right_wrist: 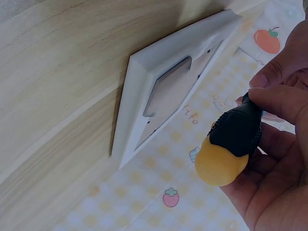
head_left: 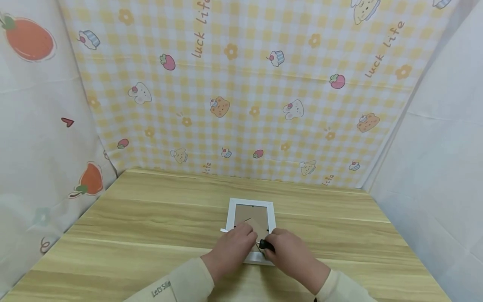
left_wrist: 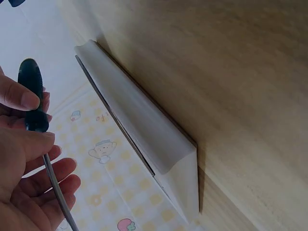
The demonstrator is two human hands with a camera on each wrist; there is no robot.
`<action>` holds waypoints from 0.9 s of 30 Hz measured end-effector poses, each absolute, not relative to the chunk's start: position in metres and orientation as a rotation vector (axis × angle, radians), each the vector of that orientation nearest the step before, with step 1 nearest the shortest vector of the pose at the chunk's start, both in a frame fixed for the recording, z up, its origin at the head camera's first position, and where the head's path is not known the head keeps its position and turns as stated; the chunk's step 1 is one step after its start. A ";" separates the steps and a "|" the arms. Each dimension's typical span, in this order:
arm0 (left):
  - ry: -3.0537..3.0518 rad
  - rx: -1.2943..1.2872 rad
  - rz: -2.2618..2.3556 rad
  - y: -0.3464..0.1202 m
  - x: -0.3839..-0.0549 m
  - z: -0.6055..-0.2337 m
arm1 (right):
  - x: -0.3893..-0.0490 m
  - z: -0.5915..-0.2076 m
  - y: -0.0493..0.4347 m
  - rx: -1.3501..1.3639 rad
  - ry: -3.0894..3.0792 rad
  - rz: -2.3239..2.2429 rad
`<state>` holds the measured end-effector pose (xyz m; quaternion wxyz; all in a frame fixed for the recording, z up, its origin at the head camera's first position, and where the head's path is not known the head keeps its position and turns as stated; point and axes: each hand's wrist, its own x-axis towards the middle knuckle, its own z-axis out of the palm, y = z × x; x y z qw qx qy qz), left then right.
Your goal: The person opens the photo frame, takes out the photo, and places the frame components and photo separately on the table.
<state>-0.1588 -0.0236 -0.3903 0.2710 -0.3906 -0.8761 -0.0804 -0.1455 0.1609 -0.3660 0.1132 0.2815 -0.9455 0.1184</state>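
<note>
A white photo frame (head_left: 231,214) lies face down on the table, its brown backing board (head_left: 260,213) showing. A brown stand flap (right_wrist: 169,85) on the back shows in the right wrist view. Above the frame, both hands hold a screwdriver. My right hand (head_left: 292,254) grips its black and yellow handle (right_wrist: 236,130). My left hand (head_left: 232,250) pinches the metal shaft (left_wrist: 54,185) close to the handle, fingers curled behind it. The screwdriver stands apart from the frame in both wrist views. Left of my left hand a small pale end (head_left: 224,230) pokes out, possibly the shaft's tip.
The wood-grain table (head_left: 151,209) runs back to a yellow checked cloth (head_left: 241,126) with cartoon prints. Pale cloth walls (head_left: 34,147) close off the left and right sides. Small dark tabs sit along the inner edge of the frame.
</note>
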 end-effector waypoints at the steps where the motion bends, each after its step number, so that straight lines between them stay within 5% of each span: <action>1: -2.360 -1.054 -0.208 -0.023 -0.158 -0.390 | -0.145 -0.366 0.160 0.833 -2.765 0.349; 27: -2.365 -1.023 -0.239 -0.025 -0.158 -0.391 | -0.147 -0.366 0.153 0.765 -2.833 0.381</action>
